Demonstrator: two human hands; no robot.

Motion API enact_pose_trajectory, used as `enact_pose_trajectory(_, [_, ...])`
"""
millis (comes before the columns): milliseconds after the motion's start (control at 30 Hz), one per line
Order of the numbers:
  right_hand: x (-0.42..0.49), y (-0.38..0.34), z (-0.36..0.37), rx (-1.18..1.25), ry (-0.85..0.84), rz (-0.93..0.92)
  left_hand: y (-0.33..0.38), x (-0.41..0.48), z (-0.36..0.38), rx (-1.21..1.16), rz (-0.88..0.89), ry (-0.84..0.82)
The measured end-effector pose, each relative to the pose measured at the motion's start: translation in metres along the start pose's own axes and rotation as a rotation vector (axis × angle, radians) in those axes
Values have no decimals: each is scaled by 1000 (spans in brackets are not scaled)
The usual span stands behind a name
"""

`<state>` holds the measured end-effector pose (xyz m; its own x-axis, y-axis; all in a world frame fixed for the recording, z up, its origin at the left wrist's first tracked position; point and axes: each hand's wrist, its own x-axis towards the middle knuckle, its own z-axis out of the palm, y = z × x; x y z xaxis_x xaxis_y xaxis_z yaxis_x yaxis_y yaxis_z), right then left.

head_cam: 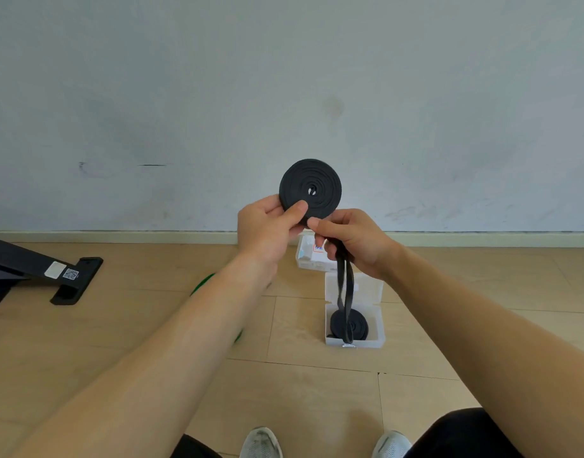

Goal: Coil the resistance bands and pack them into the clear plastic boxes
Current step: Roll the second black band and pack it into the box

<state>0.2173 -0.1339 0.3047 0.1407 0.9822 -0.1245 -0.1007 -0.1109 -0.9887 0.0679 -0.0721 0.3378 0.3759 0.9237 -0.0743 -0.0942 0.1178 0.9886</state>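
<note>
- The left grip point(267, 226) holds a black resistance band point(310, 188) wound into a flat round coil, raised in front of the wall point(284, 77). The thumb presses on the near face of the coil at its lower left edge, and the fingers curl behind it.
- The right grip point(353, 242) is just beside the left, under the coil. Thumb and forefinger pinch the band where its uncoiled end leaves the bottom of the coil.
- That loose end point(345, 292) hangs from the right grip as a long narrow loop, and in this view it crosses in front of an open clear plastic box point(379, 325).
- The open box stands on the wooden floor point(317, 391) with its lid point(366, 285) folded back toward the wall. A second black coiled band point(360, 325) lies inside it.
- Another clear box point(308, 259) sits on the floor behind the open one, near the skirting, partly hidden by the right grip. It has white and blue printed paper inside, and I cannot tell whether it is open.
- A green band point(201, 284) lies on the floor, mostly covered by the left forearm.
- A black stand point(36, 266) with a QR-code sticker rests on the floor at the far left.
- Two grey shoes point(260, 442) show at the bottom edge.
</note>
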Motion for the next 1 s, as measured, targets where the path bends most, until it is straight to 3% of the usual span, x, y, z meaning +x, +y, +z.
enact_pose_trajectory(300, [1,-2,-6,75,-230,144,26,8,-22,290,114,-189])
enact_pose_trajectory(500, [5,2,6,98,-132,106,29,7,-18,315,133,-159])
enact_pose_trajectory(1000, [7,-3,8,-120,-114,-21,44,7,-23,274,152,-121])
